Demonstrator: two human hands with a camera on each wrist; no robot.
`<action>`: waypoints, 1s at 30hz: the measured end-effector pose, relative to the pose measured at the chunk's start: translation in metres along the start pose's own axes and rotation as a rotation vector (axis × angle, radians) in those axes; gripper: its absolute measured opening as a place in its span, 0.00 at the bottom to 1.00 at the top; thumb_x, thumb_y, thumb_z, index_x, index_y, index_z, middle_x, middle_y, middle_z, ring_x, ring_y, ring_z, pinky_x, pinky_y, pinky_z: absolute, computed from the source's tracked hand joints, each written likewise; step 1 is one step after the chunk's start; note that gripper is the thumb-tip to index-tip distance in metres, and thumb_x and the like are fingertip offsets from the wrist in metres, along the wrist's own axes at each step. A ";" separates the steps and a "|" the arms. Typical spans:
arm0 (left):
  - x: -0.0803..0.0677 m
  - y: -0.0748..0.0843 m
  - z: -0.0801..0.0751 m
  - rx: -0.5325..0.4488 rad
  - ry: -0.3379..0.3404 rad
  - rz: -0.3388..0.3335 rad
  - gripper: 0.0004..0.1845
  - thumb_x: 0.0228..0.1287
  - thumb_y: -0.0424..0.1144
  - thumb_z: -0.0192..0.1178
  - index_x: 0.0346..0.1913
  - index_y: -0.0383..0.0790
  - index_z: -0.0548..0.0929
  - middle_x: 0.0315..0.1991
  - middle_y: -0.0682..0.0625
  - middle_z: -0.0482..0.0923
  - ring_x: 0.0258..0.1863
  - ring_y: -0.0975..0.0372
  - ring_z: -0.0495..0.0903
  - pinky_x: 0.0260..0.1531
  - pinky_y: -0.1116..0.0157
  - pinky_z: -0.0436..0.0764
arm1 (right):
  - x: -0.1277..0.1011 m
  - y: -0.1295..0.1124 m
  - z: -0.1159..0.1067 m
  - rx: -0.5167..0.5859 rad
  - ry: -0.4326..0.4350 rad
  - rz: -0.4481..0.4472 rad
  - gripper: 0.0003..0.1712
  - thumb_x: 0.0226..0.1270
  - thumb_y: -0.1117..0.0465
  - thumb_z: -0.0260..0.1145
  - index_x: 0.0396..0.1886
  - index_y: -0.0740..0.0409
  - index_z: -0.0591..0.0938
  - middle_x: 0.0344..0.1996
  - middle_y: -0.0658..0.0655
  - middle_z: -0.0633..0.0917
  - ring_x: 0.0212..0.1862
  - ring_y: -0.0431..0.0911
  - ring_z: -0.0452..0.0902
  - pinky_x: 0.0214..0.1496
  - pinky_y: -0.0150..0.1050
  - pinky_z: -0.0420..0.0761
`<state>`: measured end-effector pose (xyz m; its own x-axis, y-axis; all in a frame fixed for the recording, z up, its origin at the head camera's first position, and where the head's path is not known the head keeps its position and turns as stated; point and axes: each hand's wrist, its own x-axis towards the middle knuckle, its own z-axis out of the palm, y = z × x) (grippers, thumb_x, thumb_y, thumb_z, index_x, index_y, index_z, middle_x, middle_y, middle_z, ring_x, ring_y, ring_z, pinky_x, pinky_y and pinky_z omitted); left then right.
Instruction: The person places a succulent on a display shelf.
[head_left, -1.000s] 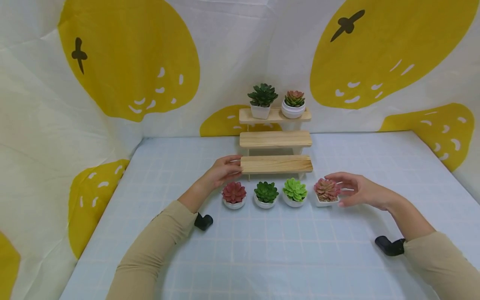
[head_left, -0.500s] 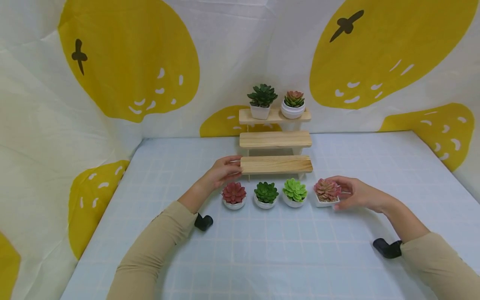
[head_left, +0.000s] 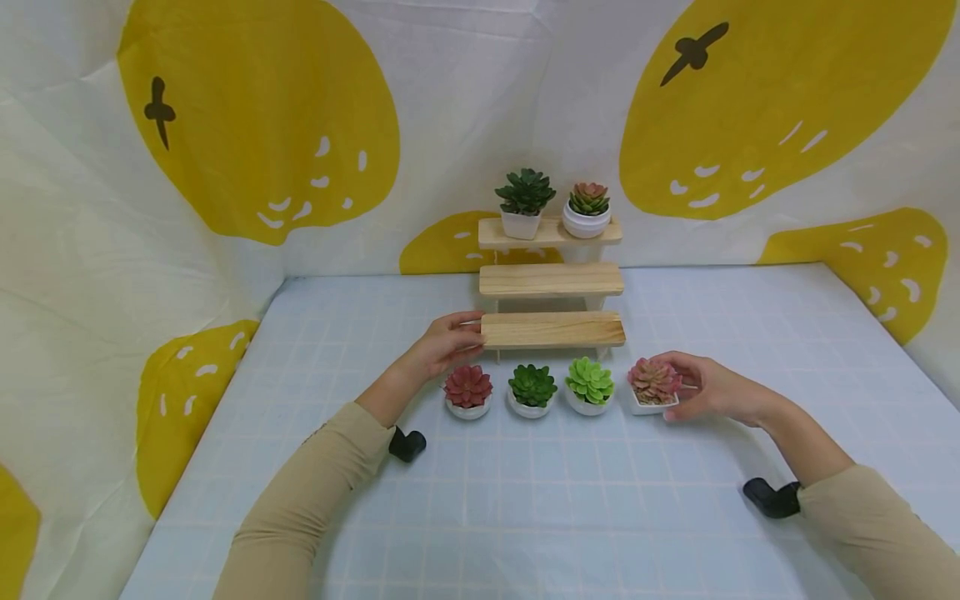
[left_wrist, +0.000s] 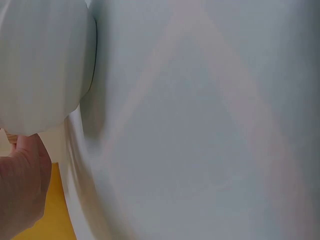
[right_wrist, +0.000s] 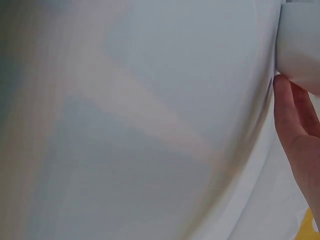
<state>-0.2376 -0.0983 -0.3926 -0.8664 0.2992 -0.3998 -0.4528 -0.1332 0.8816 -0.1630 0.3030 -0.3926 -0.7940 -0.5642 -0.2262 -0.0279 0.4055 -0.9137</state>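
Observation:
My left hand (head_left: pixel 444 343) holds the left end of the lowest step of a three-tier wooden plant stand (head_left: pixel 555 331). Around the white square pot of a pink succulent (head_left: pixel 655 382), at the right end of a row, curl the fingers and thumb of my right hand (head_left: pixel 720 390). That row also has a red succulent (head_left: pixel 468 386), a dark green succulent (head_left: pixel 532 385) and a light green succulent (head_left: pixel 589 380), all in white round pots on the table. In the right wrist view, my fingertips touch the white pot (right_wrist: pixel 300 45). A ribbed white pot (left_wrist: pixel 45 65) partly hides my left hand in the left wrist view.
On the stand's top step are a dark green succulent (head_left: pixel 527 193) in a square pot and a red-green succulent (head_left: pixel 588 207) in a round one. A pale checked cloth covers the table (head_left: pixel 540 500). Behind hangs a white curtain (head_left: pixel 465 100) with yellow fruit shapes.
My right hand has moved slightly left and closed in on the pink succulent's pot. My left hand stays at the stand's lowest step, and the plants have not moved.

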 end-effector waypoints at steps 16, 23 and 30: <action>0.000 0.000 0.000 0.002 0.006 -0.003 0.29 0.61 0.20 0.53 0.67 0.35 0.64 0.59 0.38 0.67 0.39 0.62 0.76 0.42 0.67 0.81 | -0.001 -0.002 0.002 -0.018 0.050 0.006 0.40 0.49 0.68 0.73 0.62 0.65 0.65 0.53 0.49 0.77 0.51 0.37 0.73 0.52 0.26 0.72; 0.001 0.000 0.000 0.000 0.016 -0.009 0.29 0.61 0.21 0.53 0.66 0.36 0.65 0.60 0.39 0.67 0.40 0.61 0.76 0.45 0.66 0.80 | -0.001 -0.005 0.003 0.004 0.107 0.020 0.40 0.50 0.68 0.72 0.62 0.66 0.64 0.52 0.46 0.76 0.50 0.36 0.73 0.49 0.29 0.76; 0.001 0.000 0.000 0.005 0.016 -0.009 0.29 0.61 0.21 0.53 0.66 0.35 0.65 0.61 0.39 0.67 0.40 0.62 0.76 0.44 0.66 0.80 | 0.000 -0.006 0.001 -0.011 0.166 0.057 0.41 0.51 0.66 0.71 0.64 0.67 0.62 0.55 0.53 0.74 0.50 0.35 0.71 0.49 0.28 0.75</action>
<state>-0.2382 -0.0978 -0.3930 -0.8654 0.2851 -0.4120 -0.4599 -0.1260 0.8790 -0.1619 0.2998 -0.3873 -0.8836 -0.4142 -0.2183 0.0142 0.4423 -0.8967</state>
